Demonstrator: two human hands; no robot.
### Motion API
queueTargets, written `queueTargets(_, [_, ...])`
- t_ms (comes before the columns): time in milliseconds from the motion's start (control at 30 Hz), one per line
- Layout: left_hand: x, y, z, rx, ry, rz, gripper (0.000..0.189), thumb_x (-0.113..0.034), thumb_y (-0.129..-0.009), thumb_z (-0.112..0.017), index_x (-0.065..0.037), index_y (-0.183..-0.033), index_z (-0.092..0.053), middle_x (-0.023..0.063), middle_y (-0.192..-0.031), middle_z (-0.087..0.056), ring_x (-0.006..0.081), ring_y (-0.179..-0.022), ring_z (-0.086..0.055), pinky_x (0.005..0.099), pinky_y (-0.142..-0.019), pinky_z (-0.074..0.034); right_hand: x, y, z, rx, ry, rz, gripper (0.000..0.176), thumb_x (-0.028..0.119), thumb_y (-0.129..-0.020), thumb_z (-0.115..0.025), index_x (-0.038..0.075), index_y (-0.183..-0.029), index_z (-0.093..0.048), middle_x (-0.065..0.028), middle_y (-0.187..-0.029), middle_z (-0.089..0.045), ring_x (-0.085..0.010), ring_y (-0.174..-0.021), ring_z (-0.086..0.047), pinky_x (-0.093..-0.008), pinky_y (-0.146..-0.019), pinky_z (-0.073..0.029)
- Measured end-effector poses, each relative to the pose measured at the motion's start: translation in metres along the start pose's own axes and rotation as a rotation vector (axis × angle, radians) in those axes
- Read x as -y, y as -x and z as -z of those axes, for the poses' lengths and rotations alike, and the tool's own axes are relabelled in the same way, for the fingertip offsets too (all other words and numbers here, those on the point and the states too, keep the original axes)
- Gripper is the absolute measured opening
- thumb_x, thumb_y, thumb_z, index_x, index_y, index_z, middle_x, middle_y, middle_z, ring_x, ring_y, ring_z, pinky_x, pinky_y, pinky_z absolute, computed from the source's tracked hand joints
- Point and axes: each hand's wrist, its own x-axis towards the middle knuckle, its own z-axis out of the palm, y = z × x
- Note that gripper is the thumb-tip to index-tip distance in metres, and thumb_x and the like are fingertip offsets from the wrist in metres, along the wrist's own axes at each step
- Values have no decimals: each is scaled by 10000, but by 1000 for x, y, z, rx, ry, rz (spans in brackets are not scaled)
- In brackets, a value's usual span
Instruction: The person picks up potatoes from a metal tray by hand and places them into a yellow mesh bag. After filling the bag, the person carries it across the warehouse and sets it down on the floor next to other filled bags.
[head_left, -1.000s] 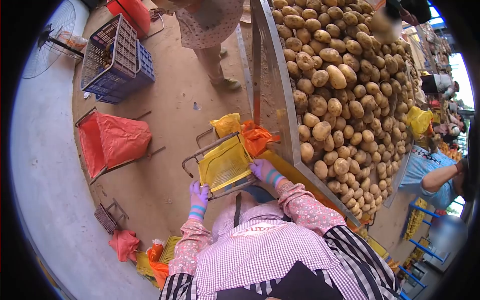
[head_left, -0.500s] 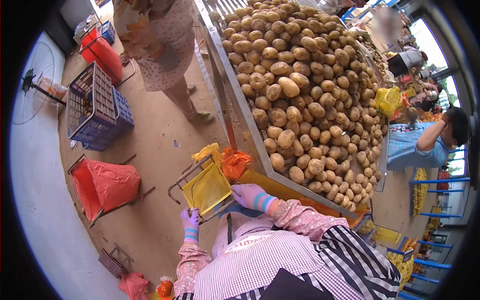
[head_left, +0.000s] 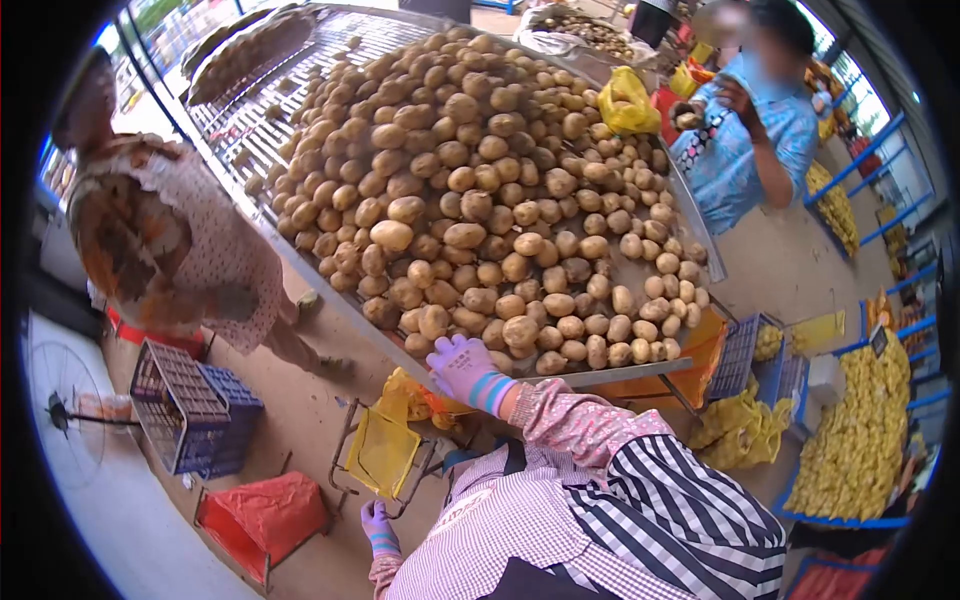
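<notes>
My left hand [head_left: 380, 528], in a purple glove, is low in the view with its fingers closed at the lower edge of a metal frame [head_left: 343, 446]. A yellow mesh bag [head_left: 382, 454] is stretched over that frame. My right hand [head_left: 470, 374], also gloved in purple, is over the near metal edge of the sorting table [head_left: 640, 371]. Its fingers are slightly apart beside the heaped potatoes [head_left: 520, 270], and none is seen held. A yellow and orange bag [head_left: 425, 404] hangs below that hand.
A person in blue [head_left: 745, 150] stands across the table near a yellow bag [head_left: 628, 102]. Another person [head_left: 170, 235] stands at the left. Blue crates [head_left: 195, 405] and a red bag [head_left: 268, 515] are on the floor. Filled yellow bags [head_left: 855, 430] are at the right.
The view has turned toward the table. My right hand has left the frame and moved up to the table edge, while my left hand stays at the frame. The person in blue now shows potatoes in hand.
</notes>
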Motion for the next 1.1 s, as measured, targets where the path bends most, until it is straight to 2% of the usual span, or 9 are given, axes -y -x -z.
queueTargets(200, [-20,-22,45,20,-125,55,243,-178,-959,-674,-4,-1126,-638,57,-1021,-651,158,-900,-559,313,-840,-487,-3,10,-30,-46,-150,-47,327,230,-885,-667,163,-1202,-629,-84,-1290,-609,-295,-1001,-675,-453,-830,-547])
queueTargets(333, [-52,-15,44,134,-14,124,250,-198,-953,-666,-23,-1128,-639,65,-1038,-646,168,-925,-557,316,-873,-488,-20,11,-30,-50,-333,8,325,199,-873,-674,141,-1190,-630,-101,-1252,-603,-331,-979,-683,-457,-844,-556])
queueTargets(400, [-39,-35,49,202,-467,-448,246,-215,-959,-656,-40,-1131,-636,60,-1003,-639,163,-901,-556,316,-847,-491,-29,18,-26,-82,-390,33,326,189,-863,-677,134,-1181,-631,-102,-1225,-601,-335,-985,-668,-456,-847,-553])
queueTargets(433, [-49,-28,39,136,-127,-8,252,-234,-971,-654,-28,-1114,-632,57,-975,-635,169,-876,-554,316,-831,-492,-35,22,-30,-187,-340,61,321,186,-851,-681,132,-1164,-635,-103,-1196,-596,-332,-998,-646,-451,-859,-544])
queueTargets(600, [-24,-27,26,75,-277,-324,304,-279,-973,-656,6,-1078,-660,76,-965,-661,175,-854,-565,327,-818,-500,-76,51,-35,-347,-275,114,318,105,-826,-671,140,-1143,-658,-98,-1119,-606,-316,-1038,-610,-433,-918,-518])
queueTargets(700, [-11,-32,20,63,-365,-250,322,-293,-961,-670,10,-1068,-678,68,-899,-655,147,-795,-550,317,-732,-487,-76,45,-19,-157,-259,72,335,195,-883,-655,195,-1218,-653,-100,-1163,-645,-307,-1099,-648,-439,-918,-526])
queueTargets(767, [-9,-34,16,229,-212,58,329,-311,-953,-682,-6,-1075,-691,46,-844,-634,122,-739,-524,306,-636,-446,-60,43,-6,-79,-234,44,337,247,-912,-636,206,-1246,-645,-101,-1165,-662,-305,-1107,-653,-449,-913,-521])
queueTargets(833, [-1,-36,19,221,-250,32,325,-315,-953,-683,-22,-1091,-690,32,-831,-618,117,-719,-509,302,-598,-421,-43,40,-12,-12,-210,-27,375,385,-978,-580,238,-1321,-622,-103,-1158,-704,-298,-1128,-665,-470,-899,-502])
queueTargets(1100, [-1,11,47,139,-121,30,263,-267,-954,-686,-77,-1134,-660,-2,-825,-572,133,-676,-477,316,-506,-390,-42,41,-23,-143,-111,-187,305,310,-923,-631,236,-1216,-669,-113,-1143,-665,-310,-1112,-625,-474,-960,-470])
